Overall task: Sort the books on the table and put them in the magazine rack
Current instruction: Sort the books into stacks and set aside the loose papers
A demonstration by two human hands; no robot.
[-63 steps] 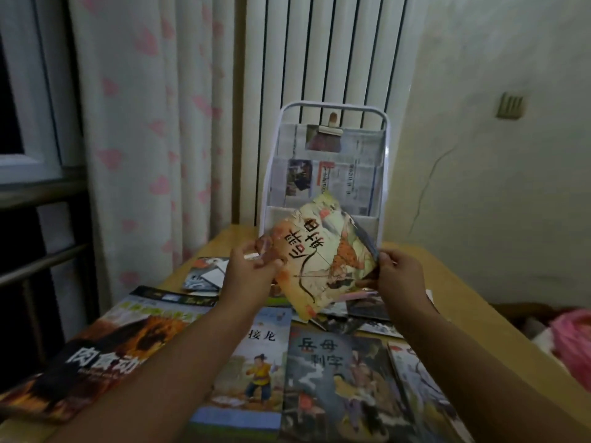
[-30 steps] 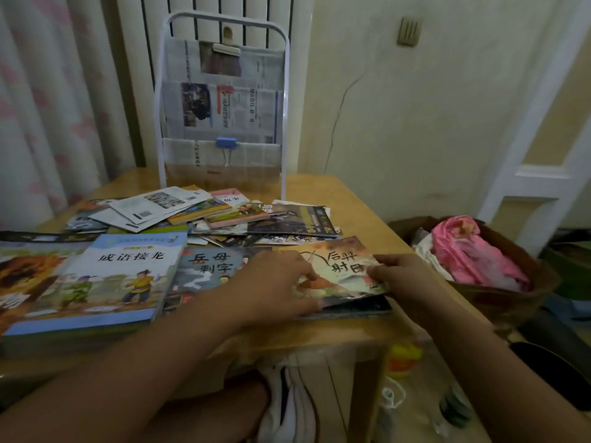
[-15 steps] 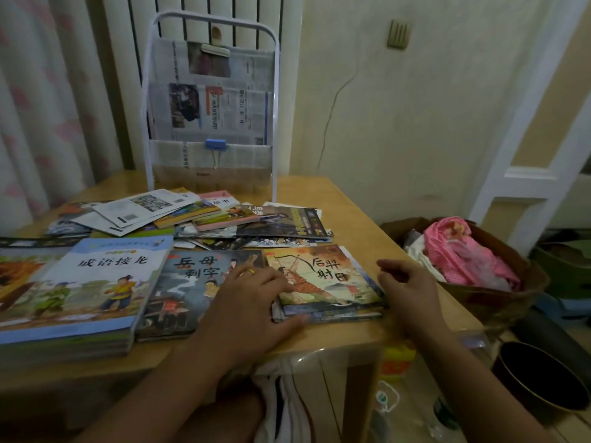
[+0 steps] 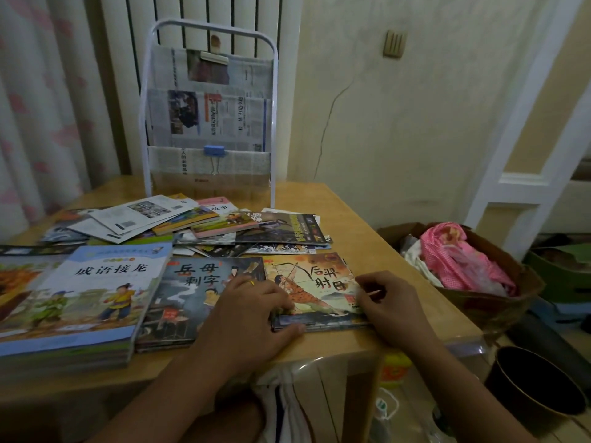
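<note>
The archer picture book (image 4: 319, 282) lies face up on a small stack at the near right edge of the wooden surface (image 4: 351, 225), just right of a grey-covered book (image 4: 192, 292) and a blue-covered stack (image 4: 92, 292). Farther back, a loose heap of thin booklets (image 4: 192, 222) spreads across the surface. The white wire magazine rack (image 4: 209, 116) stands upright at the far edge; newspaper fills its pockets, held by a blue binder clip (image 4: 215, 150), and no books show in it. Right of the surface, a brown basket (image 4: 511, 292) holds pink checked cloth (image 4: 460, 260).

The left hand (image 4: 252, 308), with a ring, rests on the stack's left edge, thumb against its near edge. The right hand (image 4: 390, 302) sits at the right edge, fingers curled; whether either grip pinches the book is unclear. The far-left books are cut off.
</note>
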